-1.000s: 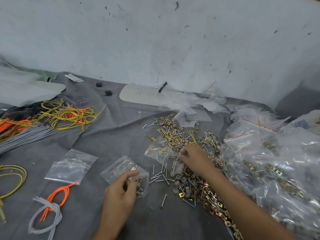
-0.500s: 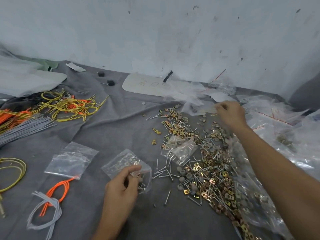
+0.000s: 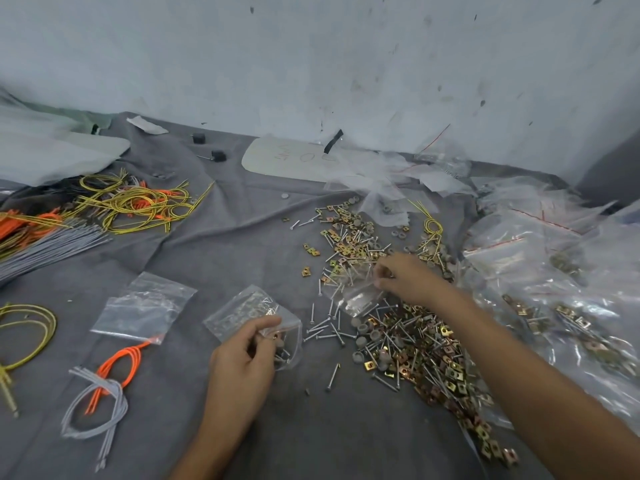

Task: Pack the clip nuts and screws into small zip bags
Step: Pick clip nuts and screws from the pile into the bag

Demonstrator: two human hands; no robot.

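Note:
A heap of brass clip nuts (image 3: 426, 355) mixed with silver screws (image 3: 329, 327) and grey caps spreads across the grey cloth at centre right. My left hand (image 3: 242, 355) pinches the mouth of a small zip bag (image 3: 249, 313) that holds a few screws and caps. My right hand (image 3: 405, 277) reaches into the heap's upper part, its fingers curled over the screws beside a loose clear bag (image 3: 356, 297). What the fingertips hold is hidden.
A second flat zip bag (image 3: 142, 306) lies to the left. Orange and grey wire bundles (image 3: 100, 386) and yellow wire loops (image 3: 138, 202) fill the left side. Large clear bags of parts (image 3: 554, 271) pile up at the right. A wall closes the back.
My right hand came back from the far right bags to the heap's upper middle. The yellow wire loop now lies near the far bags. My left hand kept its hold on the zip bag.

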